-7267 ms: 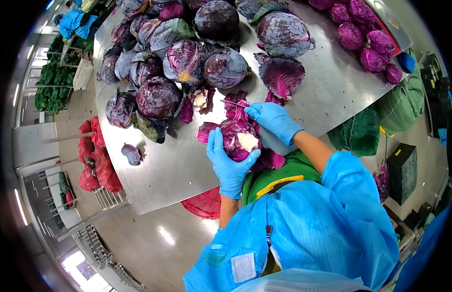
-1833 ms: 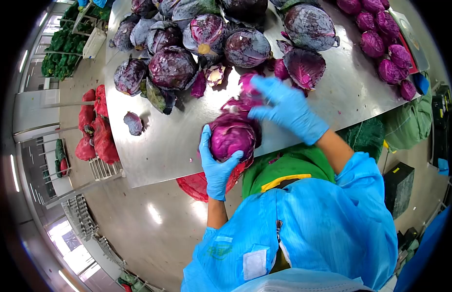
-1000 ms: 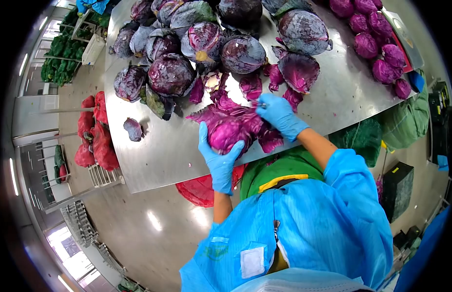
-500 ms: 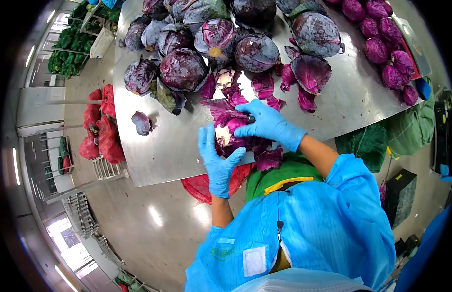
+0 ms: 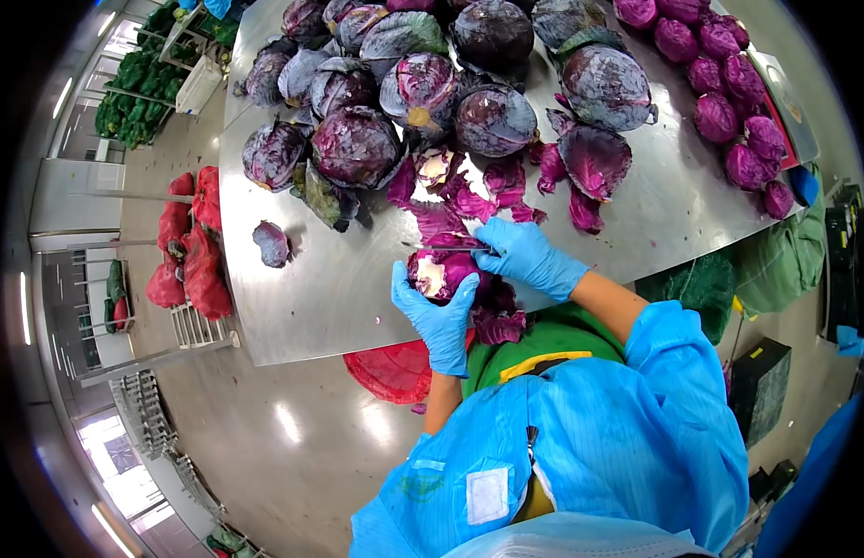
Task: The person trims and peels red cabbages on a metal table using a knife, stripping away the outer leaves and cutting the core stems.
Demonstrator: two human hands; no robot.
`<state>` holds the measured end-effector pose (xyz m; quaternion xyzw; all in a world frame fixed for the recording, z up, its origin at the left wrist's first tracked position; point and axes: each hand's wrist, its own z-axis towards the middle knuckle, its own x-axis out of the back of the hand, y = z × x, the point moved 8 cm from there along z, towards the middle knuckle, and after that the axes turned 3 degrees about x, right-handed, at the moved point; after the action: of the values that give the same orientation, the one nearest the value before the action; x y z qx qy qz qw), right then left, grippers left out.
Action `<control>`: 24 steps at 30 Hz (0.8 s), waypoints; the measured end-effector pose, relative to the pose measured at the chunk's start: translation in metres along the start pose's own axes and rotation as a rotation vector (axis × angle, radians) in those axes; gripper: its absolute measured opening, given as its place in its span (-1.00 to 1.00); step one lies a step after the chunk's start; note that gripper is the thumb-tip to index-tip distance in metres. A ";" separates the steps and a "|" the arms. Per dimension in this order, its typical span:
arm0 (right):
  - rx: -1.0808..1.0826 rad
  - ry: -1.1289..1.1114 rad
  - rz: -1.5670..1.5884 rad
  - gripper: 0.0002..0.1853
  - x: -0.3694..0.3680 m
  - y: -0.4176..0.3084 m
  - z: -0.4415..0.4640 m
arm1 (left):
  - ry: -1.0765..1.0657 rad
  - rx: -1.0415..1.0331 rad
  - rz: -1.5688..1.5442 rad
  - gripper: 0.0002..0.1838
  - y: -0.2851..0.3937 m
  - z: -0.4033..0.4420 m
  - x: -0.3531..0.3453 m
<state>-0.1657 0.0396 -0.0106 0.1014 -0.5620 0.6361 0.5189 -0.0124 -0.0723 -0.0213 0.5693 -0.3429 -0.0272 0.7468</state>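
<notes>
A small purple cabbage (image 5: pixel 455 270) with a pale cut stem end lies near the metal table's front edge. My left hand (image 5: pixel 434 312), in a blue glove, is wrapped round its near left side. My right hand (image 5: pixel 525 256), also gloved, is closed on a thin dark knife (image 5: pixel 446 247), whose blade lies across the top of the cabbage. Loose purple leaves (image 5: pixel 500 325) lie under and beside the cabbage, and more leaves (image 5: pixel 438 219) lie just behind it. A cut pale stem piece (image 5: pixel 434 168) is farther back.
Large dark cabbages (image 5: pixel 356 147) are heaped at the back left of the metal table (image 5: pixel 292 321). Small peeled cabbages (image 5: pixel 716 118) stand at the back right, by a red-edged tray (image 5: pixel 784 116). A leaf piece (image 5: pixel 272 244) lies at the left. A red mesh bag (image 5: pixel 390 372) is below the front edge.
The cabbage has been turned, so its pale stem end faces up. My left hand has closed round it, and the knife now lies over it, with its blade pointing left.
</notes>
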 end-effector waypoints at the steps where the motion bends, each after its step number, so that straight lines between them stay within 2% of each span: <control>1: 0.014 0.019 -0.036 -0.66 -0.001 0.003 -0.003 | -0.011 0.045 0.000 0.21 -0.003 -0.002 0.000; 2: 0.030 0.039 -0.072 -0.68 -0.001 0.006 -0.005 | -0.016 0.091 -0.103 0.19 -0.005 -0.002 -0.001; 6: -0.234 0.042 -0.039 -0.72 0.000 0.055 -0.033 | -0.072 0.279 -0.540 0.09 -0.029 0.005 0.008; 7: -0.311 0.041 -0.094 -0.71 -0.001 0.055 -0.041 | -0.117 0.355 -0.649 0.10 -0.035 0.007 0.008; 9: -0.533 0.068 0.055 -0.71 0.010 0.062 -0.046 | -0.180 0.472 -0.794 0.18 -0.032 0.005 0.015; 10: -0.641 0.088 0.127 -0.70 0.014 0.068 -0.046 | -0.179 0.336 -0.639 0.20 -0.024 0.009 0.023; 11: -0.658 0.212 0.144 -0.68 0.020 0.078 -0.051 | -0.183 0.200 -0.481 0.22 -0.015 0.011 0.030; 12: -0.620 0.301 0.114 -0.67 0.033 0.075 -0.053 | -0.186 0.066 -0.332 0.25 -0.006 0.012 0.030; 14: -0.387 0.402 0.249 -0.64 0.059 0.048 -0.041 | -0.192 -0.027 -0.204 0.37 0.018 0.014 0.023; 16: -0.265 0.305 0.373 -0.58 0.051 0.027 -0.030 | -0.243 -0.076 0.015 0.37 0.016 0.016 0.011; 17: -0.203 0.268 0.433 -0.55 0.047 0.015 -0.024 | -0.205 -0.232 0.195 0.35 0.025 0.018 0.008; 20: -0.336 -0.121 0.148 -0.47 0.021 -0.006 -0.018 | -0.270 -0.106 -0.054 0.35 0.028 0.020 -0.002; 21: -0.311 -0.085 0.109 -0.44 0.019 -0.008 -0.014 | -0.254 -0.104 -0.124 0.37 0.026 0.021 -0.004; 24: -0.213 -0.013 0.006 -0.37 0.007 -0.010 -0.011 | -0.268 0.086 -0.340 0.41 0.020 0.020 -0.007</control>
<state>-0.1559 0.0504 -0.0036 0.0479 -0.6301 0.5735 0.5213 -0.0354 -0.0788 -0.0054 0.6413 -0.3392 -0.2135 0.6542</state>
